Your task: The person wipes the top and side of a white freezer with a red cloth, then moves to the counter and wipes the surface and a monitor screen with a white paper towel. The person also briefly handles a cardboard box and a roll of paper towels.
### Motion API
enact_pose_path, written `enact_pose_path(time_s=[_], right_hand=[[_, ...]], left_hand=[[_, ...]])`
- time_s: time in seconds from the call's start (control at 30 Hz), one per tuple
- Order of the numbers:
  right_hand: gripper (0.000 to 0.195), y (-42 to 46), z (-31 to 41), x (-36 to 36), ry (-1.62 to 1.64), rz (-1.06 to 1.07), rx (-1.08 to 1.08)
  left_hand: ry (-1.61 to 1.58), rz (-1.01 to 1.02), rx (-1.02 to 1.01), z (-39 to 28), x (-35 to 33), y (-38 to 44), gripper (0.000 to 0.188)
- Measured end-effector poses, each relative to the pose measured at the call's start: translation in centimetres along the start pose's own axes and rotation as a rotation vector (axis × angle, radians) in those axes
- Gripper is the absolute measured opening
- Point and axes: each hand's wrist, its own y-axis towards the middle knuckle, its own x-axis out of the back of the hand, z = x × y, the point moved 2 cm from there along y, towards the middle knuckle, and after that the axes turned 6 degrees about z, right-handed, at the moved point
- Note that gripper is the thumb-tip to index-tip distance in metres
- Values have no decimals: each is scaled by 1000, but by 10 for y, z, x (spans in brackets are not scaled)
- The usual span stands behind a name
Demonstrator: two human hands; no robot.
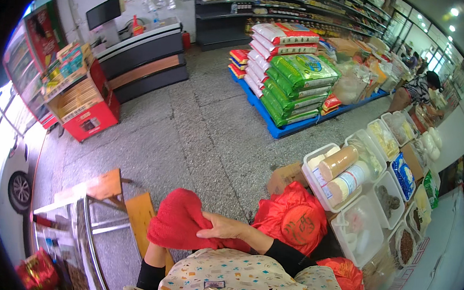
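Observation:
A red fluffy cloth (180, 219), perhaps a towel, is bunched up in front of my body at the bottom middle. My right hand (224, 229) grips its right part, with the thumb lying over the fabric. The fingers of my left hand are hidden under and behind the cloth; only the wrist (155, 255) shows below it, coming out of a black sleeve. Close to the right forearm sits a red plastic bag (300, 221) with printing on it. My patterned cream apron or smock (240, 282) fills the lower edge.
Wooden benches (139, 215) and a metal-framed stand (91, 240) are at the left. Plastic tubs of packaged food (334, 203) line the right side. Stacked sacks (295, 88) rest on a blue pallet (276, 130) ahead. A person (419, 91) bends over goods at the far right.

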Motion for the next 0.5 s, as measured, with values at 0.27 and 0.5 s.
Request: enact_pose_path(time_s=[0.27, 0.5], right_hand=[[29, 105, 54, 169, 683, -133, 128], [30, 240, 48, 268, 58, 262, 205]], left_hand=[[-475, 250, 190, 99, 68, 148, 63], [-251, 196, -13, 193, 104, 359, 50]])
